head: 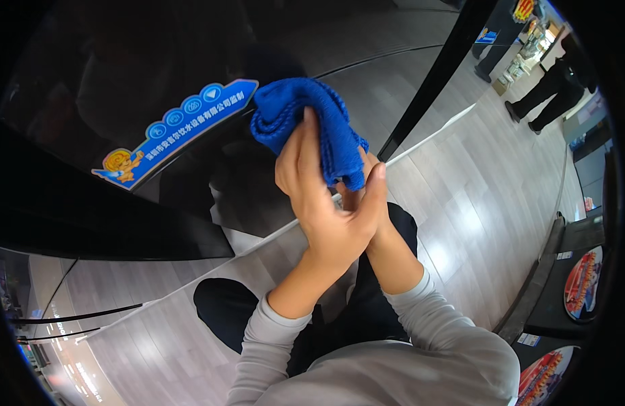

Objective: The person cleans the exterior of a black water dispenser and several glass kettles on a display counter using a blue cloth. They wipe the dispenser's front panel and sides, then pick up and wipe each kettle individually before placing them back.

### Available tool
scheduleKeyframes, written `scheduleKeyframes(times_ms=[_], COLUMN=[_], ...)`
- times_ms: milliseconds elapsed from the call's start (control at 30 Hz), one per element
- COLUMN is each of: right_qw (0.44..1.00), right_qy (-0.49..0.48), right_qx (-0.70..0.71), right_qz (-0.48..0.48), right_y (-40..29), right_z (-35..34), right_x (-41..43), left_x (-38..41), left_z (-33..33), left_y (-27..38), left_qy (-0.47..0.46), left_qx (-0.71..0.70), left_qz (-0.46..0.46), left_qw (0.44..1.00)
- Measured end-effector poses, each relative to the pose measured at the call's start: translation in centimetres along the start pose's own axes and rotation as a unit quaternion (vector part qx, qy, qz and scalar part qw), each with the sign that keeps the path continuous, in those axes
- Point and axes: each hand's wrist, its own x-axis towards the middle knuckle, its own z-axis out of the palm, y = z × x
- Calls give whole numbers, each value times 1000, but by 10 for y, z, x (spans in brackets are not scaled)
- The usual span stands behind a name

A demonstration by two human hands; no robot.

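Observation:
A folded blue cloth (312, 114) is held between my two hands in front of a glossy black panel (201, 45). My left hand (312, 188) lies over the cloth's near side, with fingers pointing up and the thumb stretched out to the right. Partly hidden behind the cloth and the left hand is my right hand (371, 165), and some of its fingers show at the cloth's lower right edge. Left of the cloth, a blue sticker (190, 127) with writing, round icons and a cartoon winged figure is on the panel. Whether the cloth touches the panel cannot be told.
A narrow black frame edge (434, 81) slants up at the right of the panel. Grey wood-look flooring (454, 203) stretches below and right. Two people in dark trousers (548, 91) stand at the upper right. Dark units with round red stickers (582, 284) line the right side.

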Motion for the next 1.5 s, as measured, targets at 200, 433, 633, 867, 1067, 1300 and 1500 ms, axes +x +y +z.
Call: scheduleKeyframes(times_ms=[200, 433, 633, 867, 1067, 1300, 1500], right_qw=[960, 870, 917, 750, 758, 817, 868], right_qy=[40, 73, 82, 226, 224, 181, 145], right_qx=[-143, -263, -133, -309, -341, -341, -323], right_qz=[-235, -410, -367, -539, -508, -429, -349], right_y=[3, -25, -41, -40, -34, 0, 38], right_z=[-15, -24, -27, -51, -83, -114, -142], right_x=[6, 19, 21, 60, 79, 82, 70], left_x=[23, 57, 71, 73, 63, 43, 7], left_z=[20, 27, 51, 91, 113, 114, 121], left_y=[8, 9, 10, -6, -15, -29, -56], left_qy=[-1, -143, -173, -183, -252, -322, -336], left_qx=[97, 78, 17, -34, -63, -28, -19], left_qz=[98, 181, 233, 274, 211, 156, 129], left_qw=[990, 970, 957, 944, 942, 933, 933])
